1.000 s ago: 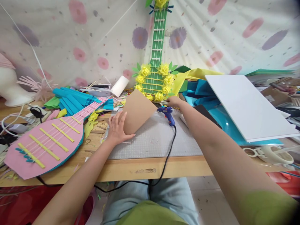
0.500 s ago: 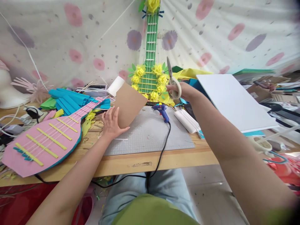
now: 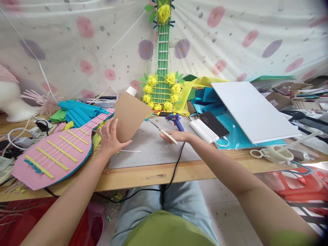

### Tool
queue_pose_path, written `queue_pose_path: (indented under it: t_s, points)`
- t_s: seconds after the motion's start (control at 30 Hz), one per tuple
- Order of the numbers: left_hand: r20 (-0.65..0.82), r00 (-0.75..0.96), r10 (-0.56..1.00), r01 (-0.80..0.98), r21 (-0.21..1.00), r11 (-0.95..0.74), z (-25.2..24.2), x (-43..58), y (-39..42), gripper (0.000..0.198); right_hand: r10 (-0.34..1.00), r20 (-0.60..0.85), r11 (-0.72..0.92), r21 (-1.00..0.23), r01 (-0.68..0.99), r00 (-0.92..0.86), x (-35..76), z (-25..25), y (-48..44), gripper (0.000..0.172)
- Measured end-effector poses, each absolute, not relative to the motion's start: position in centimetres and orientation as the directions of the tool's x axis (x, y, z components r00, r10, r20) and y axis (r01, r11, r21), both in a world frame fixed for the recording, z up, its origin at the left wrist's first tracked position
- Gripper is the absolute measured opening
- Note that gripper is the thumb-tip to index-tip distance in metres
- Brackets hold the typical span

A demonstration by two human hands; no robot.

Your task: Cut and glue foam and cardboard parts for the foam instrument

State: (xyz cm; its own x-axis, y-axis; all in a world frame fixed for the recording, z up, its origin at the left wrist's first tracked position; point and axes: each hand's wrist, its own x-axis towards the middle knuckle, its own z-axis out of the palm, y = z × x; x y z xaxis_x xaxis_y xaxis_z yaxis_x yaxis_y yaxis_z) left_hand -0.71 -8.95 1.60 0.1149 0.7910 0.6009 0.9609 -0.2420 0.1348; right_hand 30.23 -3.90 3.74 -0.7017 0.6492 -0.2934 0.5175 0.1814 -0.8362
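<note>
My left hand (image 3: 109, 136) grips the lower left edge of a brown cardboard piece (image 3: 132, 114), tilted up above the grey cutting mat (image 3: 153, 155). The thumb lies along its bottom edge. In my right hand (image 3: 173, 136) is a pair of scissors (image 3: 167, 135) with pale handles; the blades point up and left toward the cardboard's right side, a little apart from it. Just behind the right hand a blue glue gun (image 3: 175, 120) rests on the mat, its black cord running over the table's front edge.
A pink paper lute (image 3: 57, 150) lies at the left by blue crepe paper (image 3: 79, 111). A green paper instrument with yellow flowers (image 3: 163, 68) stands at the back. Right of the mat are a white power strip-like block (image 3: 203, 130), a dark tablet (image 3: 214, 123) and a white board (image 3: 252, 111).
My right hand has brought the scissors down and left, from upright above the table to low over the mat. The cardboard has shifted slightly left with my left hand.
</note>
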Motion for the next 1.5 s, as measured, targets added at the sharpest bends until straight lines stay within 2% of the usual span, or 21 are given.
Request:
queue_pose_path:
  t_s: [0.13, 0.33, 0.63, 0.73, 0.87, 0.97, 1.07, 1.17, 1.23, 1.33, 1.43, 1.5]
  points:
    - [0.561, 0.165, 0.811, 0.951, 0.127, -0.281, 1.1, 0.0, -8.7, 0.102, 0.616, -0.353, 0.085, -0.859, 0.505, -0.704, 29.3, 3.7, -3.2, 0.051]
    - [0.532, 0.245, 0.811, 0.932, 0.103, -0.349, 0.4, 0.9, -8.5, 0.091, 0.621, -0.358, 0.057, -0.867, 0.496, -0.697, 29.1, 3.6, -2.6, 0.052]
    - [0.518, 0.251, 0.818, 0.928, 0.111, -0.355, 0.2, 1.4, -8.6, 0.078, 0.607, -0.398, 0.038, -0.850, 0.525, -0.688, 29.7, 3.6, -2.5, 0.056]
    - [0.530, 0.218, 0.820, 0.933, 0.134, -0.335, 0.1, 1.2, -8.8, 0.079, 0.601, -0.413, 0.031, -0.843, 0.537, -0.684, 30.3, 3.3, -2.1, 0.055]
    - [0.576, 0.074, 0.814, 0.949, 0.211, -0.236, 0.5, 1.1, -8.9, 0.090, 0.624, -0.394, 0.024, -0.853, 0.521, -0.675, 30.8, 3.0, -2.2, 0.054]
    - [0.608, -0.030, 0.794, 0.946, 0.273, -0.174, 0.7, 1.8, -8.8, 0.096, 0.693, -0.315, -0.037, -0.914, 0.405, -0.648, 29.9, 3.0, -2.9, 0.053]
    - [0.630, -0.096, 0.771, 0.933, 0.327, -0.151, 0.8, 3.4, -8.6, 0.097, 0.817, -0.204, -0.075, -0.965, 0.253, -0.539, 27.6, 3.0, -3.7, 0.049]
    - [0.621, -0.072, 0.781, 0.927, 0.331, -0.177, 0.8, 5.8, -8.7, 0.097, 0.908, -0.064, -0.041, -0.997, 0.065, -0.414, 24.7, 2.8, -4.1, 0.045]
    - [0.607, -0.032, 0.794, 0.924, 0.320, -0.208, 0.9, 7.1, -8.8, 0.095, 0.932, 0.060, 0.029, -0.995, -0.092, -0.358, 23.1, 2.7, -4.2, 0.049]
    - [0.600, -0.021, 0.800, 0.899, 0.360, -0.247, 1.4, 7.2, -8.2, 0.092, 0.957, 0.120, 0.065, -0.976, -0.209, -0.265, 22.3, 2.7, -3.9, 0.055]
    - [0.612, -0.083, 0.786, 0.894, 0.394, -0.212, 2.6, 4.1, -6.3, 0.072, 0.978, 0.122, 0.082, -0.970, -0.228, -0.168, 23.2, 2.8, -3.3, 0.051]
    - [0.586, -0.229, 0.777, 0.912, 0.409, -0.040, 3.7, 0.5, -4.5, 0.056, 0.982, 0.133, 0.095, -0.962, -0.255, -0.133, 24.2, 2.9, -3.0, 0.047]
